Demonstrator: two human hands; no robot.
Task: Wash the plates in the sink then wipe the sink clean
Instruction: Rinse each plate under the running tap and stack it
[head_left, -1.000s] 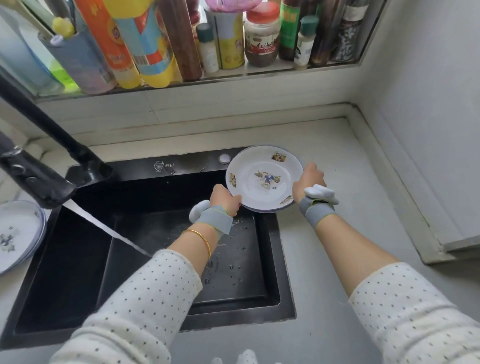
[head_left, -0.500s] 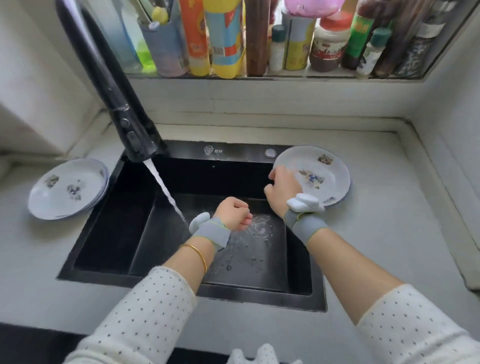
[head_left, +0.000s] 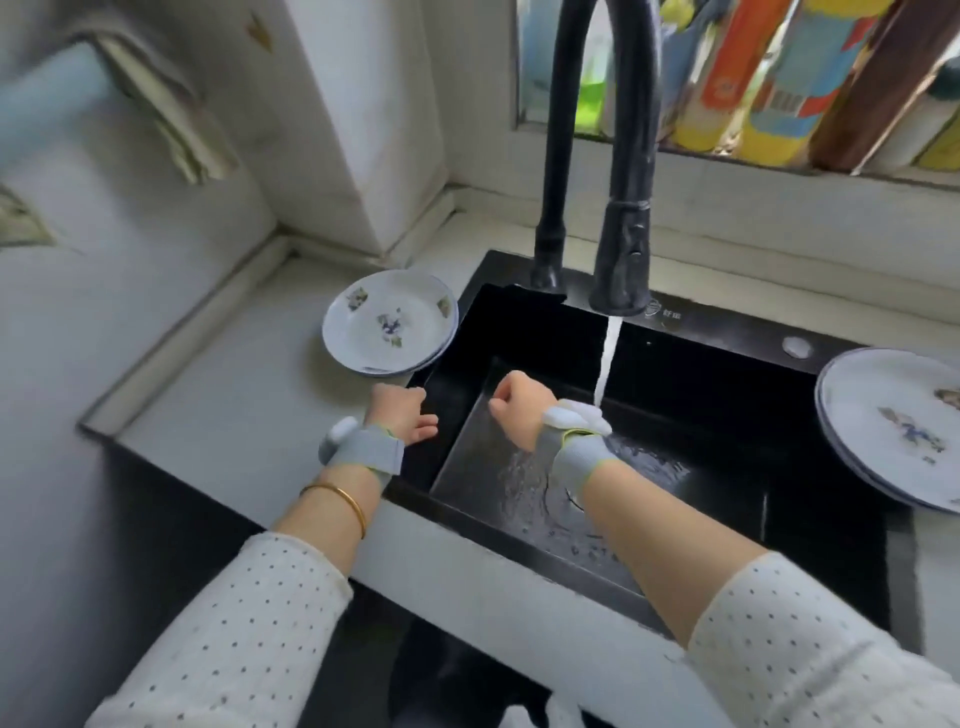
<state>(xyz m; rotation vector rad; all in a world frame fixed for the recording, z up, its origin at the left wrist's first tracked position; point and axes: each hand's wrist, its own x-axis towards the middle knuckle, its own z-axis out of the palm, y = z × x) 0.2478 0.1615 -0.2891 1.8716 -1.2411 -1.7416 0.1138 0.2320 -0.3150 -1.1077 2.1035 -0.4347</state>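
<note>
On the counter (head_left: 249, 415) to the left of the sink (head_left: 737, 332) sits a stack of flowered plates (head_left: 390, 323), face up and lying flat, its near edge reaching over the sink's left rim. Just in front of that stack the left hand (head_left: 402, 415) reaches forward from a dotted sleeve (head_left: 239, 623), forearm running up and to the right, a gold bangle (head_left: 340, 499) and a grey wristband (head_left: 366, 451) on the wrist. The hand hovers at the sink's left rim with its fingers loosely curled and partly open; it holds nothing.

The right hand (head_left: 514, 408) is over the basin, arm coming in from the lower right and angled up to the left, a second grey wristband (head_left: 574, 447) on its wrist. Its fingers are curled into a loose fist, knuckles up, and nothing shows in its grasp.

Just right of that hand, a thin stream of water (head_left: 608, 364) falls straight down from the black tap (head_left: 621, 249), which arches up at the back of the sink. Water ripples over the basin floor around the drain (head_left: 563, 493).

At the far right another flowered plate (head_left: 888, 426) rests face up and flat, overlapping the sink's right rim, partly cut off by the frame edge.
</note>
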